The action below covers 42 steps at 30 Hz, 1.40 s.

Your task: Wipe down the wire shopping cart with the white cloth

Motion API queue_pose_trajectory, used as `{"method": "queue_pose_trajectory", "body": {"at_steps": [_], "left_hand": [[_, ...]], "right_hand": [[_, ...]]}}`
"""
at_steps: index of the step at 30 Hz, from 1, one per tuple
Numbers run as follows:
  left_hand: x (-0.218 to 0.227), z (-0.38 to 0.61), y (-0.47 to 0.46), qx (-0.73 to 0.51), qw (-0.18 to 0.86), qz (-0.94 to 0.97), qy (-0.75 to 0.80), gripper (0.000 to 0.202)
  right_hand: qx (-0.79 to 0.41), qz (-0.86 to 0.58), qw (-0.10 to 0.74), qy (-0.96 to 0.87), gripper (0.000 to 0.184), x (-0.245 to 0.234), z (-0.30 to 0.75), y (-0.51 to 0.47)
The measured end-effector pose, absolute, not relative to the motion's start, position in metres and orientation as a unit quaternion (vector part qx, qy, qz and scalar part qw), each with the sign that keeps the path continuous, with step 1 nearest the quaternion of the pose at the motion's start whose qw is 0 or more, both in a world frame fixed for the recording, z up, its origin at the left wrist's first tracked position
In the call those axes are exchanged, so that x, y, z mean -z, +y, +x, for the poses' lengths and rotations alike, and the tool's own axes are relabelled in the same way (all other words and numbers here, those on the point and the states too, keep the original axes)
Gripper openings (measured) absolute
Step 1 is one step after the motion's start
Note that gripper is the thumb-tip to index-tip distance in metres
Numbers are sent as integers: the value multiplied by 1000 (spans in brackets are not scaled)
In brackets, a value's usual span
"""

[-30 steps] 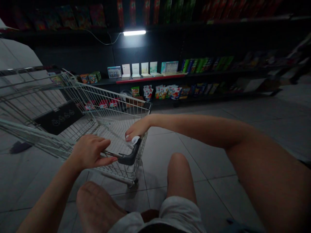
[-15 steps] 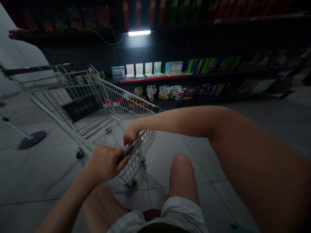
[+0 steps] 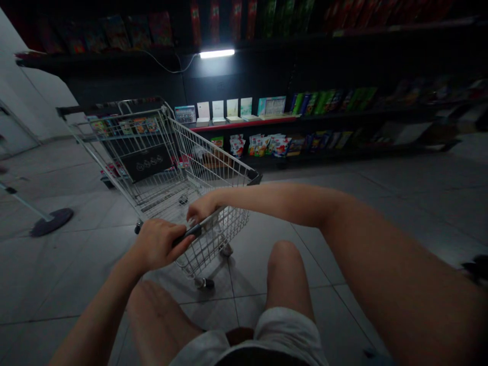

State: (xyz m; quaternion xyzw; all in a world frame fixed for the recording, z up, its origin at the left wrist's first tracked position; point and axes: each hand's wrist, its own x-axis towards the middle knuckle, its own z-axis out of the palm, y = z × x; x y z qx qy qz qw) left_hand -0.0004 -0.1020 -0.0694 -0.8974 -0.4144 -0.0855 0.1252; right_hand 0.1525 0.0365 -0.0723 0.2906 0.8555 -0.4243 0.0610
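A wire shopping cart (image 3: 183, 188) stands in front of me, its near end between my hands and its handle end farther away. My left hand (image 3: 158, 244) is closed around the dark corner piece (image 3: 190, 234) of the cart's near rim, thumb on the near side. Over that same rim reaches my right hand (image 3: 202, 207), bent down into the basket with its fingers curled. Something small and pale shows at its fingertips, too dim to name. A black panel (image 3: 148, 162) with a printed design hangs inside at the cart's far end.
Behind the cart runs a dark shelf unit with a lit tube lamp (image 3: 217, 54), several upright booklets (image 3: 218, 111), snack bags (image 3: 261, 145) and green packs (image 3: 324, 101). A stand with a round base (image 3: 51, 222) is on the tiled floor at left. My knees are close to the cart.
The cart's handle end has swung to the right, turning the basket. Both hands have shifted slightly left along with the near rim; my left hand keeps its grip.
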Motion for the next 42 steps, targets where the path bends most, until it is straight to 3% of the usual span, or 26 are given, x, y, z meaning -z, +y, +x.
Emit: {"method": "queue_pose_trajectory", "body": {"at_steps": [2, 5, 8, 11, 14, 24, 30, 34, 37, 42], "left_hand": [[70, -3, -101, 97, 130, -901, -403, 46], [72, -5, -98, 103, 127, -907, -389, 45], [72, -6, -95, 105, 124, -912, -376, 44], [72, -1, -92, 112, 130, -916, -363, 44], [72, 8, -90, 118, 134, -918, -354, 44], [75, 36, -76, 115, 129, -912, -372, 47], [75, 43, -70, 112, 126, -909, -381, 48], [75, 42, -70, 112, 125, -911, -377, 48], [74, 42, -71, 110, 132, -908, -383, 50], [73, 39, -73, 100, 125, -907, -390, 52]], "right_hand": [[414, 243, -28, 877, 26, 58, 173, 31], [377, 291, -376, 795, 28, 63, 218, 20], [248, 377, -712, 539, 31, 106, 268, 12], [156, 405, -864, 257, 36, 162, 302, 16], [179, 409, -882, 152, 42, 200, 306, 32], [166, 468, -835, 235, 34, 220, 247, 28], [22, 456, -784, 421, 18, 248, 228, 2], [-101, 446, -713, 532, 24, 269, 237, 9], [-120, 425, -689, 575, 29, 275, 258, 21], [-22, 542, -749, 381, 31, 259, 305, 45]]}}
